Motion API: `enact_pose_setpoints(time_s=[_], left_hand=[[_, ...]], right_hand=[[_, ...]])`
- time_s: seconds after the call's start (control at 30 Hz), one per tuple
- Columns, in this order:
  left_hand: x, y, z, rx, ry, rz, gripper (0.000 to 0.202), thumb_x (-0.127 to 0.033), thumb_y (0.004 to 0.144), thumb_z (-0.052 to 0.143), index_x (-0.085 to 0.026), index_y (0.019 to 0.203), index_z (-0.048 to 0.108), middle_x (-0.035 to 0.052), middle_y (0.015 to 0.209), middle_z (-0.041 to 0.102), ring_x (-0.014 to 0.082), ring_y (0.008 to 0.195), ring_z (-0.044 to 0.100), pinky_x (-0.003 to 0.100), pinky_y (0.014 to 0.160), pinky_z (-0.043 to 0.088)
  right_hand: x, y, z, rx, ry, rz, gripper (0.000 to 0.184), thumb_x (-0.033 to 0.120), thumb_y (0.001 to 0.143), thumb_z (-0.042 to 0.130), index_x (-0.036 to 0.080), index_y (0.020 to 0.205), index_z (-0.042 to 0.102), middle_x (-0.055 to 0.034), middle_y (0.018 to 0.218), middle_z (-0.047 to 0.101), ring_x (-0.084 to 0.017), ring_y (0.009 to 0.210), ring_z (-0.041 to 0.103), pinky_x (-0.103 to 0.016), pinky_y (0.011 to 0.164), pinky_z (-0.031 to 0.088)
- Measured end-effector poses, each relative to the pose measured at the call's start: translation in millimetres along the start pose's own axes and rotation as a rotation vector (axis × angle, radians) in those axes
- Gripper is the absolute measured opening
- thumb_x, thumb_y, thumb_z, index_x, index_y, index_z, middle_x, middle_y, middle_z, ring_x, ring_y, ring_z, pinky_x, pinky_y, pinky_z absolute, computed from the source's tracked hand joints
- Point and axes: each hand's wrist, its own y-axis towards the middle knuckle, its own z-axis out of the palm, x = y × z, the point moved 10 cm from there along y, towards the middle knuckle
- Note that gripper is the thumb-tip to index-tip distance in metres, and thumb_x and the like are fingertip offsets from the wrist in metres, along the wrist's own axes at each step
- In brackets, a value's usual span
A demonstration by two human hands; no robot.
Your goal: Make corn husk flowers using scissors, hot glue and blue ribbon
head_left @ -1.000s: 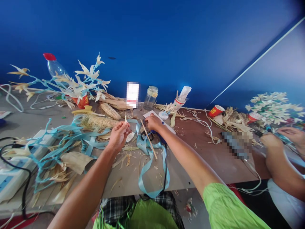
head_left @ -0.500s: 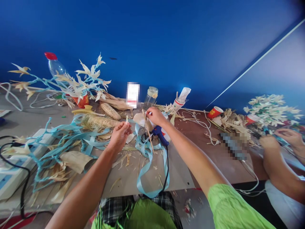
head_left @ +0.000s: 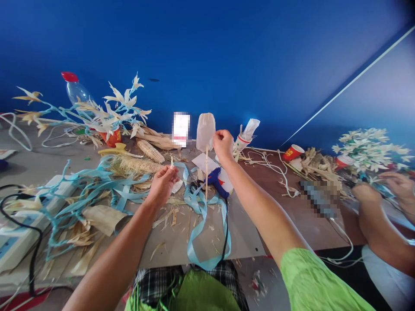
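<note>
My right hand (head_left: 223,144) is closed in a pinch at the right edge of a pale, rounded piece of corn husk (head_left: 205,129), holding it upright. A thin wooden stick (head_left: 206,177) runs down from the husk's lower end; whether the two are joined I cannot tell. Between the thumb and fingers of my left hand (head_left: 164,179) is a small whitish piece (head_left: 172,161), too small to name, its tip pointing up. Below my right hand lies a blue glue gun (head_left: 218,181), beside a loose light-blue ribbon (head_left: 197,242) and a whitish square sheet (head_left: 203,162).
Corn cobs (head_left: 149,151), blue ribbons (head_left: 121,183) and a power strip (head_left: 19,242) lie on the left. Husk flowers (head_left: 125,101) stand behind them. To the right are a red paper cup (head_left: 292,152), a blurred dark device (head_left: 314,196) and another person's hands (head_left: 397,188).
My right hand has moved slightly right, turning the husk piece upright to face me. The stick now hangs nearly vertical, and the square sheet shows beneath. My left hand has hardly moved.
</note>
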Motion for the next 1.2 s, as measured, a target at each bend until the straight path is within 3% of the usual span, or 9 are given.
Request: enact_pose_setpoints(time_s=[0.1, 0.2, 0.27, 0.33, 0.5, 0.6, 0.73, 0.93, 1.2], left_hand=[[-2.5, -1.7, 2.4, 0.007, 0.016, -0.002, 0.026, -0.033, 0.065, 0.076, -0.015, 0.063, 0.057, -0.0050, 0.053, 0.042, 0.0055, 0.050, 0.039, 0.022, 0.059, 0.041], [-4.1, -2.8, 4.8, 0.016, 0.006, -0.004, 0.027, -0.031, 0.066, 0.075, -0.015, 0.062, 0.054, -0.0053, 0.055, 0.042, 0.0049, 0.050, 0.037, 0.022, 0.060, 0.040], [-4.5, -2.7, 6.3, 0.030, -0.006, 0.001, 0.027, -0.029, 0.066, 0.075, -0.015, 0.062, 0.052, -0.0054, 0.056, 0.042, 0.0047, 0.050, 0.037, 0.021, 0.060, 0.040], [-4.0, -2.0, 6.5, 0.039, -0.008, 0.006, 0.026, -0.029, 0.066, 0.075, -0.015, 0.062, 0.053, -0.0055, 0.056, 0.042, 0.0048, 0.050, 0.037, 0.021, 0.060, 0.040], [-1.9, 0.0, 1.1, 0.001, 0.006, 0.016, 0.021, -0.027, 0.064, 0.076, -0.015, 0.066, 0.059, -0.0043, 0.056, 0.045, 0.0056, 0.051, 0.041, 0.021, 0.059, 0.040], [-0.4, 0.4, -0.9, -0.021, 0.033, 0.003, 0.018, -0.027, 0.064, 0.075, -0.014, 0.070, 0.063, -0.0038, 0.055, 0.046, 0.0063, 0.052, 0.043, 0.021, 0.058, 0.040], [-1.1, 1.3, -0.2, -0.010, 0.028, 0.012, 0.016, -0.024, 0.065, 0.073, -0.014, 0.075, 0.066, -0.0037, 0.056, 0.048, 0.0057, 0.050, 0.043, 0.021, 0.057, 0.040], [-2.4, 0.9, 0.8, 0.004, 0.021, 0.035, 0.014, -0.017, 0.060, 0.072, -0.015, 0.072, 0.064, -0.0017, 0.071, 0.057, 0.0060, 0.057, 0.051, 0.022, 0.060, 0.043], [1.1, 1.6, 1.4, 0.006, 0.033, 0.018, 0.018, -0.019, 0.058, 0.077, -0.014, 0.069, 0.064, -0.0019, 0.071, 0.059, 0.0051, 0.060, 0.053, 0.019, 0.059, 0.042]], right_hand=[[12.2, 7.5, -44.7, -0.363, -0.227, -0.078, 0.022, 0.020, 0.086, 0.033, 0.016, 0.090, 0.055, -0.0092, 0.095, 0.059, -0.018, 0.095, 0.055, -0.031, 0.084, 0.043], [19.1, 16.6, -63.6, -0.474, -0.206, -0.144, 0.027, 0.022, 0.088, 0.030, 0.014, 0.094, 0.056, -0.0075, 0.092, 0.059, -0.018, 0.090, 0.057, -0.033, 0.081, 0.045], [19.1, 21.1, -54.8, -0.365, -0.159, -0.161, 0.027, 0.024, 0.088, 0.033, 0.014, 0.094, 0.057, -0.0063, 0.087, 0.061, -0.016, 0.083, 0.059, -0.031, 0.076, 0.046], [14.9, 16.9, -29.0, -0.152, -0.133, -0.132, 0.025, 0.025, 0.085, 0.038, 0.015, 0.090, 0.061, -0.0054, 0.081, 0.063, -0.016, 0.079, 0.060, -0.028, 0.073, 0.046], [-5.7, -30.8, 50.9, 0.363, -0.145, 0.043, 0.016, 0.022, 0.075, 0.052, 0.015, 0.079, 0.066, -0.0020, 0.070, 0.067, -0.012, 0.062, 0.059, -0.022, 0.061, 0.044], [-16.0, -54.2, 79.6, 0.565, -0.251, 0.099, 0.019, 0.020, 0.076, 0.050, 0.015, 0.082, 0.068, -0.0026, 0.073, 0.070, -0.010, 0.054, 0.058, -0.020, 0.056, 0.043], [-19.8, -59.6, 83.5, 0.602, -0.333, 0.059, 0.028, 0.017, 0.080, 0.047, 0.015, 0.098, 0.068, -0.0048, 0.090, 0.072, -0.012, 0.068, 0.063, -0.020, 0.064, 0.045], [-21.4, -75.0, 92.4, 0.706, -0.466, -0.106, 0.024, 0.022, 0.078, 0.054, 0.019, 0.093, 0.072, -0.0062, 0.103, 0.068, -0.019, 0.099, 0.060, -0.025, 0.086, 0.042], [-30.6, -88.5, 91.3, 0.759, -0.747, -0.115, 0.033, 0.031, 0.079, 0.053, 0.015, 0.104, 0.066, -0.0174, 0.123, 0.055, -0.027, 0.096, 0.062, -0.032, 0.077, 0.047]])
